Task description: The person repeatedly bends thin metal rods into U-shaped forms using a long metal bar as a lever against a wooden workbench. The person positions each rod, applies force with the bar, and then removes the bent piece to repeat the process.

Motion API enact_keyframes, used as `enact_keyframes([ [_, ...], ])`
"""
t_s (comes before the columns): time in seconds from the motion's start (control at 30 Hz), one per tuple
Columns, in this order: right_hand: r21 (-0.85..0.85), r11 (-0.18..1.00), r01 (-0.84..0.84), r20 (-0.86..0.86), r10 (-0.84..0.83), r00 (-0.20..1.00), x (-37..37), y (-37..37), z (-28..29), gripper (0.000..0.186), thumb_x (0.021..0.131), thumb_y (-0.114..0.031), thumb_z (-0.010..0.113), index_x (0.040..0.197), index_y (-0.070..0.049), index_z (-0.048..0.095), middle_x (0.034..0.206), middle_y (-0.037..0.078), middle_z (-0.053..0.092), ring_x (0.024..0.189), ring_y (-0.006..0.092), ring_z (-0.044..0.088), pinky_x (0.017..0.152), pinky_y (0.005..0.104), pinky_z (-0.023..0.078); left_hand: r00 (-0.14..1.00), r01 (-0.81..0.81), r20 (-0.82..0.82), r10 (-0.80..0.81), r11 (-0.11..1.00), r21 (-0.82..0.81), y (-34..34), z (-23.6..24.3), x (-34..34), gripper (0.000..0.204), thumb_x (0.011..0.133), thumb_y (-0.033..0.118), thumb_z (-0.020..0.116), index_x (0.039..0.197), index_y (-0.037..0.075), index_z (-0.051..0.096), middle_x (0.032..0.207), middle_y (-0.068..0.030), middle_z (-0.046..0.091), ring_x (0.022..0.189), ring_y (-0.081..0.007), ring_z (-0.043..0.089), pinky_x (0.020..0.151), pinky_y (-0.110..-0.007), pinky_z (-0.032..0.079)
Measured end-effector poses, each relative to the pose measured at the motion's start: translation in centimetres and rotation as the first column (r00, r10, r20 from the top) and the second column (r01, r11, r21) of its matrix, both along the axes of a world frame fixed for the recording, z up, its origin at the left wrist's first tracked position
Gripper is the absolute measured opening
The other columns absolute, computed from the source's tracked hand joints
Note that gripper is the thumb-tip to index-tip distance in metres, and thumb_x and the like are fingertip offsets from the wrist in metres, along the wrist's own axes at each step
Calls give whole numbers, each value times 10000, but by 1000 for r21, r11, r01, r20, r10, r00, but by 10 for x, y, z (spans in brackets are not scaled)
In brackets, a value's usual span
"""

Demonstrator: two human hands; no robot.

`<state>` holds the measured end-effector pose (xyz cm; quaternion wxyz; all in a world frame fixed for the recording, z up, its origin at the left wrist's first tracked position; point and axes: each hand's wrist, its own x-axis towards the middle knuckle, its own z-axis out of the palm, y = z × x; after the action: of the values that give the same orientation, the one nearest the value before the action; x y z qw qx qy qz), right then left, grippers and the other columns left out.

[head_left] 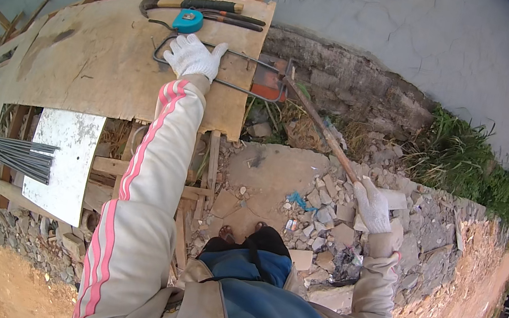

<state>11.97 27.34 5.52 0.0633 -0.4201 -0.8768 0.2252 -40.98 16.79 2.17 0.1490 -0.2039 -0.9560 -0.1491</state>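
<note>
My left hand (pixel 193 57), in a white knitted glove, lies with fingers spread over a bent steel rod (pixel 248 58) on the plywood board (pixel 92 72). The rod forms a long, narrow loop, and its right end reaches past the board's edge, over an orange-red piece (pixel 269 83). In the right hand (pixel 371 205), also gloved, is the near end of a long brown bar (pixel 324 130). It slants up and left, and its far end is beside the rod loop; whether they touch I cannot tell. Just beyond my left hand lies a turquoise tape measure (pixel 188 21).
A claw hammer (pixel 190 4) and a dark-handled hand tool (pixel 235 20) lie at the board's far side. Thin steel rods (pixel 13 156) rest on a white panel (pixel 68 194) at left. Rubble (pixel 331 224) covers the ground at right, below a grey wall (pixel 464 53) and grass (pixel 466 155).
</note>
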Motion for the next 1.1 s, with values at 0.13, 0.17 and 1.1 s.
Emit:
enact_keyframes([
  [0.13,-314,942,120,106,-91,990,99,2,42,364,1087,-390,582,1031,-45,684,705,79,628,634,207,639,594,376,495,1000,-6,-5,6,1000,0,1,-4,-3,944,841,810,671,1363,26,603,1344,-176,614,1307,-354,526,1087,-549,353],
  [0.17,-376,918,129,113,-93,989,113,7,49,396,1091,-416,578,1014,-41,677,673,51,595,596,171,596,560,352,471,1000,-2,-17,2,1000,3,1,-4,-3,940,843,810,669,1358,26,607,1346,-176,615,1307,-354,527,1089,-548,353],
  [1.1,-690,639,340,-25,-491,871,69,-213,56,356,1124,-341,566,981,-18,615,687,56,508,609,146,482,572,338,410,999,10,42,-9,1000,-26,3,1,-4,960,846,829,641,1409,53,600,1424,-189,596,1366,-353,496,1136,-574,325],
])
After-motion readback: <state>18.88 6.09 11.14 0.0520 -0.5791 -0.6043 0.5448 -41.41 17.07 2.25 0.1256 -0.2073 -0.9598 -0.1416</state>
